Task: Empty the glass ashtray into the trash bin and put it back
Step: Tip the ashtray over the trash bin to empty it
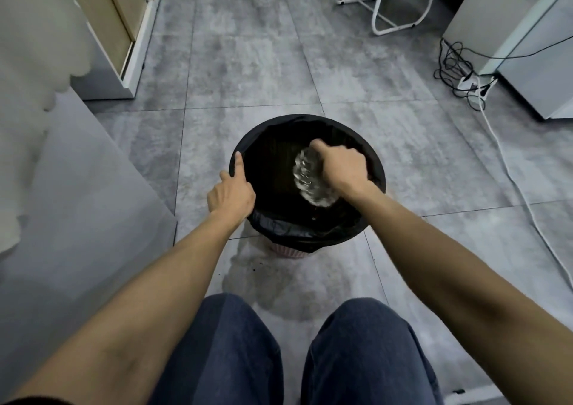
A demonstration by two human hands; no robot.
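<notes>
Directly below the camera, a round trash bin (pixel 307 231) lined with a black bag stands on the grey tiled floor (pixel 248 63), just ahead of the person's knees in blue jeans (pixel 226 352).

The right hand (pixel 342 165) is over the open mouth of the bin, on its right half, and it holds the glass ashtray (pixel 311 179). The ashtray is tipped on its side, so one of its broad faces looks toward the left. It sits to the left of and below the knuckles. The fingers (pixel 322 148) are curled over its upper edge and closed on it; the index finger lies along the top of the glass, and the rest of the grip on the far side is hidden behind the hand. The glass is blurred, so I cannot tell which face it is or whether anything remains in it. The ashtray is above the inside of the bin and does not touch the bag, as far as it can be seen.

The left hand (pixel 231 193) rests on the left rim of the bin. Its index finger is stretched forward along the rim, the thumb points outward beside it, and the other fingers are folded under the hand, where I cannot see whether they pinch the bag.

At the far right, black cables (pixel 455 63) and a white power strip (pixel 471 83) lie on the floor beside a white cabinet (pixel 527 47).
</notes>
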